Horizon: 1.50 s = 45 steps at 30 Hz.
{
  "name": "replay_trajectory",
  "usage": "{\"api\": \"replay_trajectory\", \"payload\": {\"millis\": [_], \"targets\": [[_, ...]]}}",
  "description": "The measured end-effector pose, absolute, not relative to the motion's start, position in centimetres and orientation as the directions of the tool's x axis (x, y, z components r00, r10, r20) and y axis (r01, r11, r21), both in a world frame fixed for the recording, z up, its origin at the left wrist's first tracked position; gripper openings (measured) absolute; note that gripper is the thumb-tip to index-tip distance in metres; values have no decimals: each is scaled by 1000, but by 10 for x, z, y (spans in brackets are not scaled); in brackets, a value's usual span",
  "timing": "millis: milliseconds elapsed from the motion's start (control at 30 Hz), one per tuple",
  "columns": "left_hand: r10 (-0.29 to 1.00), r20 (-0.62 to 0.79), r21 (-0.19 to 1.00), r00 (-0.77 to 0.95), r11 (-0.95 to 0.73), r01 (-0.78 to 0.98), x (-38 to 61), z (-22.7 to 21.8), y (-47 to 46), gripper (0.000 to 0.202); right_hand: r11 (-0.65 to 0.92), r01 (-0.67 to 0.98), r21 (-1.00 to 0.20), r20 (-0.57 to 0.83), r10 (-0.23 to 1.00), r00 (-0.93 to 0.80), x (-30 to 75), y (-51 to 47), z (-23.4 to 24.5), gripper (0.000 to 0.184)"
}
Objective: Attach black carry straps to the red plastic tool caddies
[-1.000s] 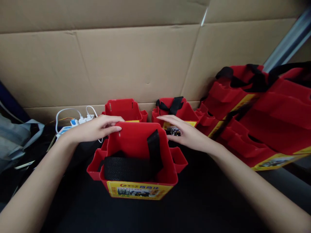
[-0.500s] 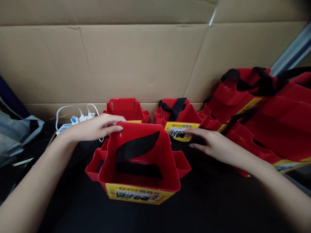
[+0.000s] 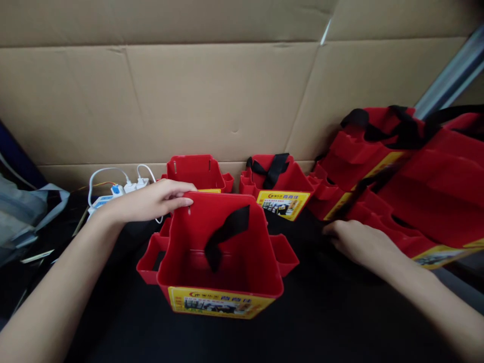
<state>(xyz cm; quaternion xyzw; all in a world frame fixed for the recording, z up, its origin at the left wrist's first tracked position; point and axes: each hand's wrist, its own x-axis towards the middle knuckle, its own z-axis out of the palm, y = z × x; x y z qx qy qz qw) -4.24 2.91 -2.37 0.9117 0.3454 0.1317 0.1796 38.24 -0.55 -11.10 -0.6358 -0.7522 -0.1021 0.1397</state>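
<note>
A red plastic box [image 3: 227,222] with side pockets and a yellow label stands in front of me, its opening facing up. My left hand [image 3: 172,197] grips its far rim near the left corner, thumb inside. A black strap [image 3: 229,234] comes through the far wall on the right, and its loose end hangs twisted inside the box. To the right, my right hand [image 3: 350,239] is closed, fingers pinched together. It appears to hold the strap's outer part, which is hard to make out against the black surface.
Behind stand two similar boxes, one red box without a visible strap [image 3: 196,171] and one strapped red box [image 3: 298,176]. More red boxes [image 3: 454,186] are stacked at right. A power strip [image 3: 100,201] with white plugs lies at left. A cardboard wall [image 3: 227,101] closes the back.
My right hand has moved right and toward me from behind the box, its fingers closing. The strap inside the box has grown shorter and twisted. My left hand keeps its grip on the rim.
</note>
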Motion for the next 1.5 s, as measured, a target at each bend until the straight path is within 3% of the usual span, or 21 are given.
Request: {"api": "replay_trajectory", "payload": {"millis": [67, 133, 233, 300, 400, 567, 633, 733, 800, 867, 967, 1067, 1133, 1200, 1233, 1300, 1400, 1500], "targets": [[680, 111, 424, 724, -692, 584, -43, -23, 29, 26, 225, 974, 3, 311, 926, -215, 378, -14, -106, 22], [686, 100, 435, 721, -682, 588, -43, -22, 28, 27, 391, 920, -10, 328, 871, -367, 348, -17, -95, 40], [696, 78, 445, 714, -665, 600, -43, -22, 27, 28, 660, 732, -166, 408, 722, -559, 289, -10, -80, 50], [699, 72, 444, 712, -661, 605, -43, -22, 27, 27, 733, 638, -234, 460, 662, -592, 264, -1, -76, 40], [698, 78, 436, 712, -666, 605, -42, -22, 27, 27, 699, 671, -246, 496, 686, -533, 267, 9, -76, 28], [693, 82, 444, 716, -669, 596, -44, -23, 29, 27, 327, 943, -61, 496, 830, -256, 334, -1, -90, 33], [693, 81, 441, 716, -669, 598, -45, -23, 29, 27, 337, 941, -38, 390, 872, -297, 349, -15, -99, 32], [697, 83, 432, 713, -669, 604, -44, -23, 29, 27, 484, 875, 15, 246, 846, -472, 342, -36, -115, 32], [696, 90, 429, 712, -672, 604, -43, -24, 29, 27, 509, 857, 84, 220, 829, -514, 329, -45, -129, 42], [692, 102, 425, 714, -680, 598, -43, -24, 28, 27, 482, 867, 127, 230, 836, -498, 320, -48, -143, 38], [685, 120, 417, 719, -692, 590, -42, -23, 27, 26, 402, 912, 80, 288, 867, -407, 325, -43, -156, 35], [683, 131, 399, 719, -700, 592, -41, -21, 25, 26, 386, 912, -140, 430, 853, -295, 344, -35, -144, 37], [685, 151, 371, 713, -708, 601, -37, -21, 23, 25, 364, 878, -311, 608, 786, -110, 352, -32, -116, 33], [697, 184, 336, 693, -707, 622, -31, -23, 19, 22, 302, 835, -460, 752, 632, 186, 347, -32, -79, 31], [710, 214, 322, 671, -700, 637, -26, -24, 17, 21, 302, 827, -474, 794, 553, 253, 339, -33, -59, 32], [729, 336, 306, 596, -683, 663, -15, -26, 12, 22, 382, 801, -460, 860, 416, 295, 313, -32, -23, 35], [682, 578, 362, 448, -707, 608, 8, -21, 3, 45, 649, 718, -253, 967, 187, 172, 258, -22, 14, 32], [615, 663, 510, 427, -788, 345, 37, -6, -1, 82, 805, 579, -130, 969, 226, -97, 207, -8, 31, 29]]}}
